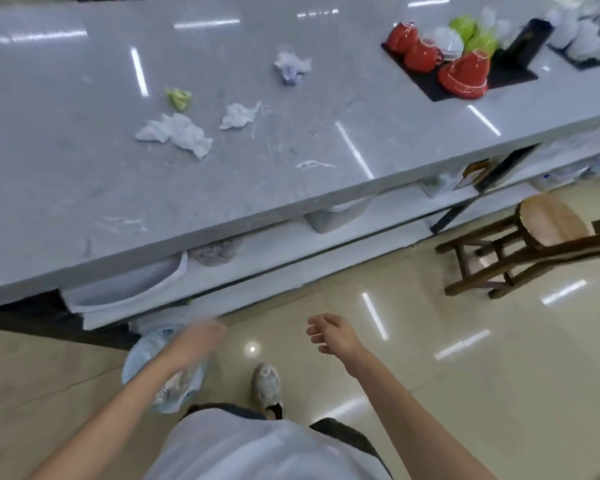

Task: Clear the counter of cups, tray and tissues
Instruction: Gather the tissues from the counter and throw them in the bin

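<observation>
Left hand blurred over the plastic-lined bin, grip unclear; right hand released. Crumpled white tissues remain on the grey surface — light scraps could miss that bin.

Crumpled tissues lie at the counter's centre; at two o'clock, inverted red cups on a black tray.

1 head cam, looks steeply down at counter & floor.
</observation>
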